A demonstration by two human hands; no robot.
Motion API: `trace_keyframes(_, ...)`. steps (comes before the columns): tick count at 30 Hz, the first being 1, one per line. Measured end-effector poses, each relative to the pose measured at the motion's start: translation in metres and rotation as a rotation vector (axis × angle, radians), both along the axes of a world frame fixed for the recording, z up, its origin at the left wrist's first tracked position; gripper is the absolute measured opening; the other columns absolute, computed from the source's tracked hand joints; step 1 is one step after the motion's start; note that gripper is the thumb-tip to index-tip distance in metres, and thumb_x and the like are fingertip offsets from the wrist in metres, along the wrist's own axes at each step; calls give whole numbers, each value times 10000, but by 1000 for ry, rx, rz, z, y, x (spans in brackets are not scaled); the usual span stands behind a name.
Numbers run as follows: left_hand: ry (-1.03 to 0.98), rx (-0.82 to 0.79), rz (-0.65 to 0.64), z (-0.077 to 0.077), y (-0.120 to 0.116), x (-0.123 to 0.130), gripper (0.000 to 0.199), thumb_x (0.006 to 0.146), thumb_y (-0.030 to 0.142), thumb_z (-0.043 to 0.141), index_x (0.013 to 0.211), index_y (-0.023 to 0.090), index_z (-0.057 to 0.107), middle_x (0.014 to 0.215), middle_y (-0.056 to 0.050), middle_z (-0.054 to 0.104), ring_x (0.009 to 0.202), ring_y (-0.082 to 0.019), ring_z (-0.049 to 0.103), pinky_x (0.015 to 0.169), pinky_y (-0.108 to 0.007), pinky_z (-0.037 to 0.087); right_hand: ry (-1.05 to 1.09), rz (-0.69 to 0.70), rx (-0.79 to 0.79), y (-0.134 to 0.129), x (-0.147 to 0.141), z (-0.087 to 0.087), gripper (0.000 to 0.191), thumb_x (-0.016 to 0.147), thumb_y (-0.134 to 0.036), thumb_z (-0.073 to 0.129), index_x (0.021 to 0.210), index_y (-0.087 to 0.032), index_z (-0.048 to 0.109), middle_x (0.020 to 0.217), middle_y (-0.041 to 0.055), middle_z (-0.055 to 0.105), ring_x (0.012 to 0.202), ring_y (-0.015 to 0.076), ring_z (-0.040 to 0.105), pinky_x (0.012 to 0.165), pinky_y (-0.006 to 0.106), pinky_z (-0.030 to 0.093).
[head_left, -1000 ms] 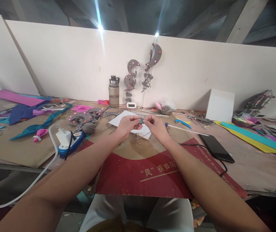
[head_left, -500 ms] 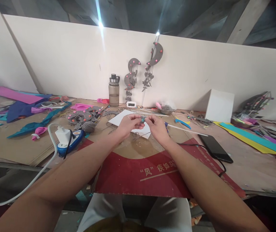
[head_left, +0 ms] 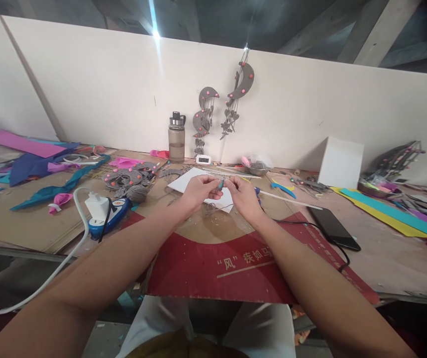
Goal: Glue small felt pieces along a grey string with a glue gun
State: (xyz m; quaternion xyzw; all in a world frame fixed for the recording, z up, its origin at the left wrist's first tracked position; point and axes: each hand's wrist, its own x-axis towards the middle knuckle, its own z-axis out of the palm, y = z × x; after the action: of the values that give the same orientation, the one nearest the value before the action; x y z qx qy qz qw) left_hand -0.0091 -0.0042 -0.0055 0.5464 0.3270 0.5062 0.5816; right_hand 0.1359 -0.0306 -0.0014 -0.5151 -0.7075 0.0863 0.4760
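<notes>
Closely Pinched Above a Flat White Sheet

Holding a tiny teal piece (head_left: 221, 184), too small to tell its material, between both hands and above a flat white sheet (head_left: 182, 183). Nearly closed at the thumb and fingertips of the left hand (head_left: 199, 191), with the piece caught there; similarly bent at the right hand (head_left: 244, 196), with its tips against or just beside the piece, impossible to tell which. Probably held by the tips alone to leave something so small in sight. Below the fingers, by the sheet's near edge, loose thin grey yarn (head_left: 210, 211). Working over a red-and-brown printed cardboard panel (head_left: 213, 283), likely laid down to protect the table. Off to the right, perhaps to stay clear of the forearm, a flat black phone (head_left: 335, 228). On the white wall, grey crescent-shaped ornaments with pink dots (head_left: 247, 82), perhaps hung to let their strands fall straight.
</notes>
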Motion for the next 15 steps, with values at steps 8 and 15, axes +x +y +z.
trace_keyframes(8,30,62,64,-5,3,0,202,703,291,677,764,120,589,711,-33,596,568,-120,605,517,-265,524,16,-14,-22,-1,-2,-1,202,820,-345,489,689,-191,500,633,-24,503,602,122,431,588,254,313)
trace_keyframes(15,109,129,135,-5,0,1,169,705,287,653,734,133,590,654,-18,579,532,-112,589,496,-250,518,52,-31,-15,0,-5,-6,150,794,-325,506,710,-203,481,620,-28,495,583,124,444,572,259,327)
